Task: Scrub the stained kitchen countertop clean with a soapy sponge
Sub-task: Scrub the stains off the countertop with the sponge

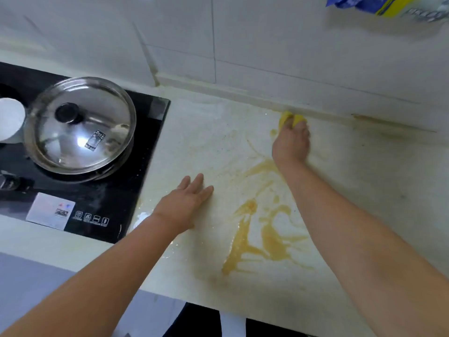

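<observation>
The pale countertop carries a smeared orange-brown stain in its front middle, with thinner streaks running up toward the back. My right hand presses a yellow sponge onto the counter close to the back wall; only the sponge's far edge shows past my fingers. My left hand lies flat on the counter with fingers spread, left of the stain and beside the hob, holding nothing.
A black hob fills the left side, with a lidded steel pan and a white cup on it. White tiled wall rises behind. A blue and yellow packet hangs at top right. The counter's front edge runs below.
</observation>
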